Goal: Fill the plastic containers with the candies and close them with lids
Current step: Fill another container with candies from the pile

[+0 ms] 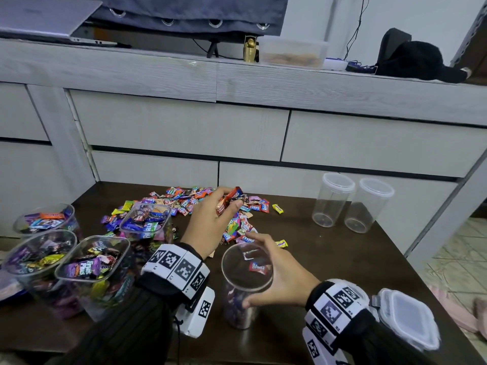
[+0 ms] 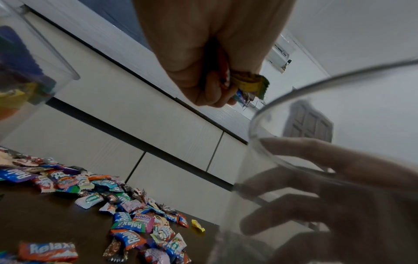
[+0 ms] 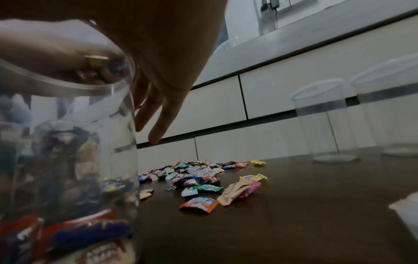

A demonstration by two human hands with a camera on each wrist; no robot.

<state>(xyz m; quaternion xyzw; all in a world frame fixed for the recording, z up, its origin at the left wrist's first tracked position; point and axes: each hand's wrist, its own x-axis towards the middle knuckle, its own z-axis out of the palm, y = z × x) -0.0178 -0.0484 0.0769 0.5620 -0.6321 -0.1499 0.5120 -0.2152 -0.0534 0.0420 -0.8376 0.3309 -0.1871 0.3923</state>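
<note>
Dark counter below grey drawers: left hand clenched on a fistful of wrapped candies. Right hand wraps its fingers round the clear cylindrical container. The wall is likely light, slick and tippy; grip mid-wall.

The scene is evenly, softly lit; straight cabinet edges are bowed by wide-angle distortion, and both wrist views are dim and blurred.

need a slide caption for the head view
Left hand grips a fistful of candies while right hand steadies a partly filled round container.
</note>
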